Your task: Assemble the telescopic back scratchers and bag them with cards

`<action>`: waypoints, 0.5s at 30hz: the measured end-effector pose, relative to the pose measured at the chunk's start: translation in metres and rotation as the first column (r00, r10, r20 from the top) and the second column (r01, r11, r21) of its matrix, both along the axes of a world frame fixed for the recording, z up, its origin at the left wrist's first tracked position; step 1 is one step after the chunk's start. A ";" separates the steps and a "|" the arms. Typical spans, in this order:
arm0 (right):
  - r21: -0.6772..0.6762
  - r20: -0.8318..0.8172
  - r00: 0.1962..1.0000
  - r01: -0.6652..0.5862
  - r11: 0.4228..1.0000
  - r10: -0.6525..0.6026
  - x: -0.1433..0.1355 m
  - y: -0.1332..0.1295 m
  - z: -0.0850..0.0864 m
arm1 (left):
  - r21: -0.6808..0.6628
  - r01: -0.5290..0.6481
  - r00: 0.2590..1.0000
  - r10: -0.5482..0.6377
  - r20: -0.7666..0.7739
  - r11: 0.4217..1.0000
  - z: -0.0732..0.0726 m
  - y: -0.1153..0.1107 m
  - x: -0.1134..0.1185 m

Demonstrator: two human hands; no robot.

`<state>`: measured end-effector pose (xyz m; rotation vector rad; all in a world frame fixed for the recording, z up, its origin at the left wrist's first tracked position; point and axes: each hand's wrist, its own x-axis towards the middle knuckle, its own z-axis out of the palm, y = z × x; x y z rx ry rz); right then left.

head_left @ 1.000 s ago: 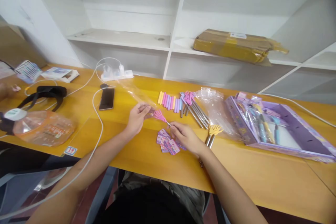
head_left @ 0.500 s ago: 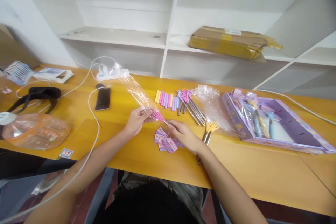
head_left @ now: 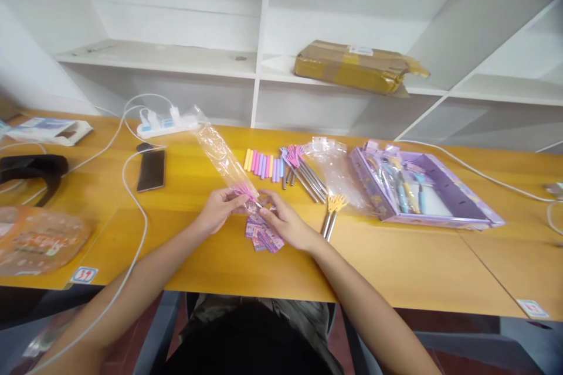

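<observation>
In the head view, the left hand (head_left: 221, 209) pinches the pink hand-tipped stick (head_left: 244, 190) at the lower end of the clear sleeve (head_left: 220, 155), while the right hand (head_left: 285, 222) grasps its stem. Spreading the film and gathering the prongs should limit snagging.

Along the back of the yellow-brown wooden table (head_left: 417, 269) I can see a tall white shelving unit (head_left: 258, 29), with a long brown cardboard parcel (head_left: 343, 67), bound in shiny yellowish tape, lying on one shelf. Below it to the left sits a white power strip (head_left: 165, 127) with white plugs in it, and a thin white cable (head_left: 141, 202) curls toward the near edge. A dark rectangular smartphone (head_left: 152, 171) lies near that cable. Farther left are an open white-and-blue cardboard box (head_left: 50, 129), a black curved band (head_left: 44, 173) and a translucent orange plastic container (head_left: 41, 237), partly cut off.
</observation>
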<state>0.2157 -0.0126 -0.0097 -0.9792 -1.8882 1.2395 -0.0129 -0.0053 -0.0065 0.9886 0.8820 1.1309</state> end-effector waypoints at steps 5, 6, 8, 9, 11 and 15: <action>-0.086 0.027 1.000 -0.002 0.996 0.005 0.007 0.002 0.012 | 0.035 -0.259 0.962 0.254 0.100 0.965 0.005 0.007 -0.005; -0.074 0.071 0.997 -0.017 0.997 0.022 0.010 0.004 0.016 | 0.035 -0.298 0.949 0.292 0.120 0.954 0.006 0.010 -0.008; -0.031 0.142 0.988 -0.064 0.997 0.068 0.015 0.005 0.024 | 0.030 -0.327 0.938 0.321 0.134 0.944 0.009 0.013 -0.012; -0.012 0.154 0.984 -0.083 0.996 0.084 0.016 0.006 0.027 | 0.027 -0.326 0.938 0.320 0.132 0.945 0.010 0.014 -0.013; 0.014 0.161 0.982 -0.099 0.995 0.096 0.017 0.006 0.029 | 0.025 -0.301 0.948 0.296 0.116 0.953 0.010 0.014 -0.013; 0.018 0.185 0.977 -0.115 0.993 0.110 0.012 0.005 0.021 | 0.041 -0.232 0.972 0.229 0.057 0.972 0.008 0.010 -0.009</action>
